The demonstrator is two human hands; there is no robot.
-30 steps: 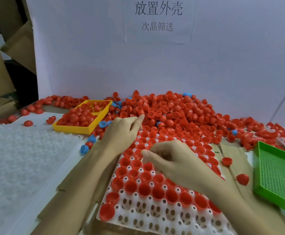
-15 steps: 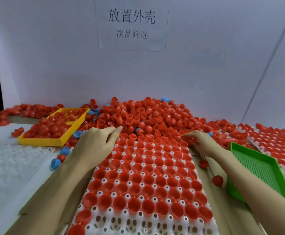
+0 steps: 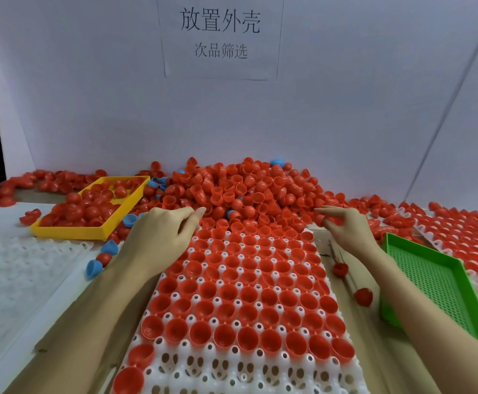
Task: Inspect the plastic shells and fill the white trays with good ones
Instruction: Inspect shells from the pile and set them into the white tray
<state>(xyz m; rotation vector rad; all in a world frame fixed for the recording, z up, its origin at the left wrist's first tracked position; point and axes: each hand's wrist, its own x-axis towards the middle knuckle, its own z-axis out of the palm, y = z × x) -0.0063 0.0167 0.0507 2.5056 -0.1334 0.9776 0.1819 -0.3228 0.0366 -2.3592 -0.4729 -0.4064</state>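
Note:
A white tray [image 3: 232, 373] lies in front of me, most of its cups filled with red plastic shells [image 3: 249, 291]; the nearest rows are bare. Behind it rises a big heap of loose red shells [image 3: 240, 189]. My left hand [image 3: 161, 237] rests on the tray's far left corner, fingers relaxed and pointing at the heap. My right hand [image 3: 343, 226] is at the tray's far right corner, at the heap's edge, its fingertips pinching a red shell [image 3: 321, 218].
A yellow bin [image 3: 70, 231] with red shells sits at the left. A green mesh bin [image 3: 437, 280] stands at the right, another filled tray [image 3: 465, 231] behind it. Bare white trays [image 3: 18, 265] lie far left. A few blue shells [image 3: 94, 267] and two stray red ones [image 3: 363, 296] lie about.
My right hand left the middle of the tray and reached to the heap's right edge, where it now pinches a shell. My view swung right. The left hand stayed put.

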